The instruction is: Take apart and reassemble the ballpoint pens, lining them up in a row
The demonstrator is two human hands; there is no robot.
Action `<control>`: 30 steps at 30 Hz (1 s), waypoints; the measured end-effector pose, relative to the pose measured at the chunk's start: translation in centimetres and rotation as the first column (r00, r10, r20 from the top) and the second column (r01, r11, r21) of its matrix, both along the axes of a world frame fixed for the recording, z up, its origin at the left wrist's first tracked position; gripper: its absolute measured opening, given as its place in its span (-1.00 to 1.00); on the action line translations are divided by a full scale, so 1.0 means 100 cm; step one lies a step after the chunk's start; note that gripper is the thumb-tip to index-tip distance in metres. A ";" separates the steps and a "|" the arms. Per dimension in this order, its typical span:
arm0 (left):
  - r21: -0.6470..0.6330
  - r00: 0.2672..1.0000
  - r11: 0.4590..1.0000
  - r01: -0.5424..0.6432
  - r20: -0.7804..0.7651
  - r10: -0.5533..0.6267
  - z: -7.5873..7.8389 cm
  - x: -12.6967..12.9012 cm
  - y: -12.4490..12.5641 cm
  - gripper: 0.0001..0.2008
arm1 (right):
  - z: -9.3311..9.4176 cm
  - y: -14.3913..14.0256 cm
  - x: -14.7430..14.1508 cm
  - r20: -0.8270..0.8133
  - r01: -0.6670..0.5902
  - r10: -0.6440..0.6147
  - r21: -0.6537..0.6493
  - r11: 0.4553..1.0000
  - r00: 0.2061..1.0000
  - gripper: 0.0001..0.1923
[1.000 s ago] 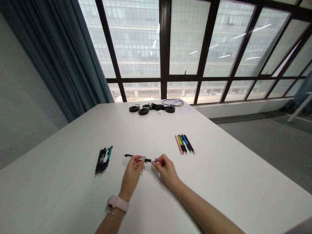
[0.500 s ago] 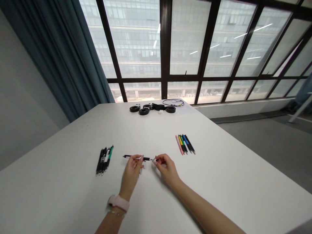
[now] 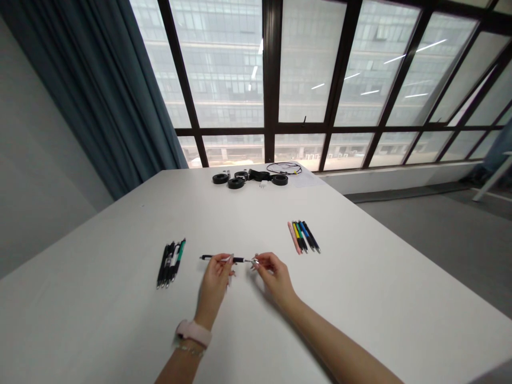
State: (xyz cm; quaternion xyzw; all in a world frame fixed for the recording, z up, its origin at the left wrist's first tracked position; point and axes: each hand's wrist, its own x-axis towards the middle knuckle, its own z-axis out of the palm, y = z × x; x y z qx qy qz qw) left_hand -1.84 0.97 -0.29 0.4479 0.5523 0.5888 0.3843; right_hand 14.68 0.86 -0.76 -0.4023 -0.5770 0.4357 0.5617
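Above the near part of the white desk (image 3: 244, 336), a black pen (image 3: 239, 260) is held sideways between two hands. The left hand (image 3: 216, 273) grasps its barrel, fingers pinched around it; the right hand (image 3: 277, 274) has its fingers closed on what seems a silver tip (image 3: 255, 261) at the pen's right end, though it is too small to be sure. Left of the hands lie dark and green pens (image 3: 170, 264); farther off to the right, a colourful row of pens (image 3: 303, 238); near the far edge, black coils (image 3: 236, 183).
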 end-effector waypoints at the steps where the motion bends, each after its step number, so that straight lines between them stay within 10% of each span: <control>1: -0.002 1.000 1.000 0.002 0.004 -0.002 0.000 0.000 0.000 -0.56 | 0.001 -0.001 0.000 -0.004 -0.002 0.002 0.007 1.000 1.000 -0.80; 30: 0.005 0.993 0.997 0.078 -0.091 -0.077 0.001 0.002 -0.004 -0.62 | -0.004 0.003 -0.002 0.093 -0.026 0.029 -0.037 0.999 0.995 -0.76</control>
